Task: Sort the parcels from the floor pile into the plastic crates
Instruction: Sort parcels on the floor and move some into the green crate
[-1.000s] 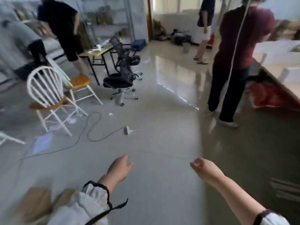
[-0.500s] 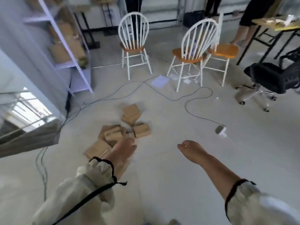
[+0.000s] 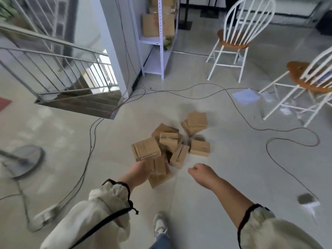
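Your left hand (image 3: 142, 170) is at the parcels (image 3: 172, 141), 12 o'clock from you; I cannot tell its grip. Your right hand (image 3: 201, 172) is loosely curled and holds nothing.

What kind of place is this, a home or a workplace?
Likely a storeroom or informal workroom: cardboard parcels heaped on the floor, a metal shelf stacked with boxes, cables trailing past white chairs.

The pale grey floor (image 3: 224, 177) carries a loose pile of brown parcels (image 3: 172, 146) at its middle, some stacked, some tipped on edge. Thin black cables (image 3: 233, 94) snake around the pile. A paper (image 3: 245, 96) lies flat near two white chairs (image 3: 231, 44). A rack (image 3: 158, 56) stands behind, and a blurred round fan base (image 3: 23, 160) sits far left.
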